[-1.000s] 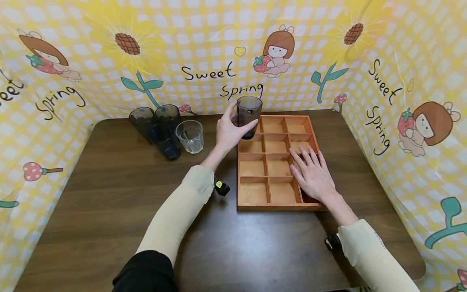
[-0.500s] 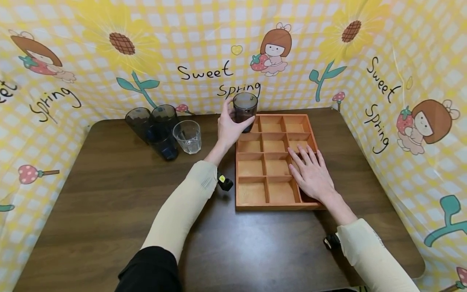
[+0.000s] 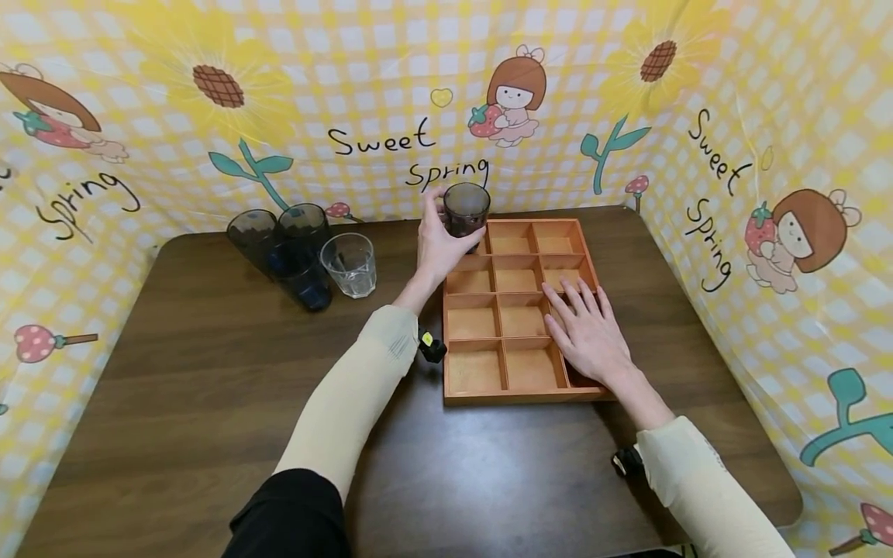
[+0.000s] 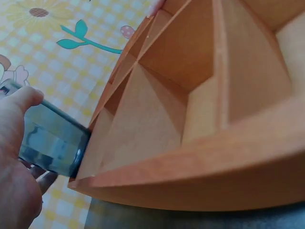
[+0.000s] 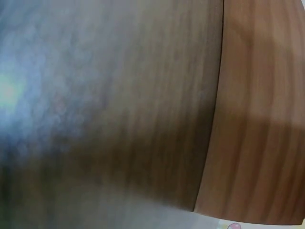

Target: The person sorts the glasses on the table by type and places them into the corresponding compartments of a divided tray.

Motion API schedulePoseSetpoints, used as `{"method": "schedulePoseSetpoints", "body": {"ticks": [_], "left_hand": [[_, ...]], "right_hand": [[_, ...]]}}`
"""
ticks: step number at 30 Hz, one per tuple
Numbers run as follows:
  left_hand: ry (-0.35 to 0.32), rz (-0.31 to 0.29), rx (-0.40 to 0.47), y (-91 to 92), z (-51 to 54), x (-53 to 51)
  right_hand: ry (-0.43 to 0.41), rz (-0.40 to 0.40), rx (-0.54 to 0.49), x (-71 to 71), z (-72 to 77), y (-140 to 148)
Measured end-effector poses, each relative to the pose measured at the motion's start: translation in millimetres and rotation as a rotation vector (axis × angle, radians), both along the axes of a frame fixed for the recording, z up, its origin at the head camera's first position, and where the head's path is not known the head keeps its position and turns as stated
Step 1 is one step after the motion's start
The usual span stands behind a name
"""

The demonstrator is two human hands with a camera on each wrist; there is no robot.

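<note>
My left hand (image 3: 438, 246) grips a dark tinted drinking glass (image 3: 466, 208) over the back-left compartment of the orange-brown wooden divided tray (image 3: 526, 397). In the left wrist view the glass (image 4: 55, 138) lies between thumb and fingers of the left hand (image 4: 16, 148), its base at the rim of the tray (image 4: 190, 162). Whether the base touches the compartment floor is hidden. My right hand (image 3: 593, 337) rests on the tray's right side with fingers spread, covering some compartments. It does not show in the right wrist view.
Left of the tray stand dark tinted glasses (image 3: 305, 232) close together, beside a clear glass (image 3: 350, 267). Everything is on a brown wooden table (image 3: 209, 372). A yellow checked cloth (image 3: 391, 70) hangs behind and at the sides.
The dark glass in my left hand has shifted slightly and sits lower at the tray's back-left corner. My right hand stays on the tray. The whole view has drifted slightly left.
</note>
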State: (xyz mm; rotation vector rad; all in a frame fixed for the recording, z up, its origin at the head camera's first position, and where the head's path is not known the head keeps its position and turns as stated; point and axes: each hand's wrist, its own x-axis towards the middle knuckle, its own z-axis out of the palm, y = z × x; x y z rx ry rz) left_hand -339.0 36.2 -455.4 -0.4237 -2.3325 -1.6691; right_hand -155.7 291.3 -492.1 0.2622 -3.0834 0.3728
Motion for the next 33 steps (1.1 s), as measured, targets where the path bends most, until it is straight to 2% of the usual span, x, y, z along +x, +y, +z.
{"method": "schedulePoseSetpoints", "body": {"ticks": [3,5,9,17,22,28,33], "left_hand": [[0.026,0.005,-0.027,-2.4,-1.7,0.1],[0.016,0.012,-0.037,-2.9,-1.0,0.6],[-0.034,0.027,-0.063,-3.2,-1.8,1.4],[-0.106,0.041,-0.109,-4.3,-11.7,2.4],[-0.099,0.046,-0.140,-6.9,-17.4,1.2],[-0.078,0.040,-0.192,-9.5,-17.9,0.1],[-0.089,0.029,-0.206,-9.0,-21.2,-1.5]], "right_hand": [[-0.002,0.001,0.001,0.3,0.2,-1.0],[0.002,0.000,0.004,0.4,0.9,-0.2],[0.006,-0.002,0.007,0.1,1.0,1.5],[0.009,-0.002,0.002,0.0,-1.0,-0.5],[0.009,0.000,-0.003,-0.3,-3.2,-2.2],[0.008,-0.002,0.002,-0.1,-2.5,-1.4],[0.008,-0.006,-0.003,-0.1,-1.6,-0.4]]}}
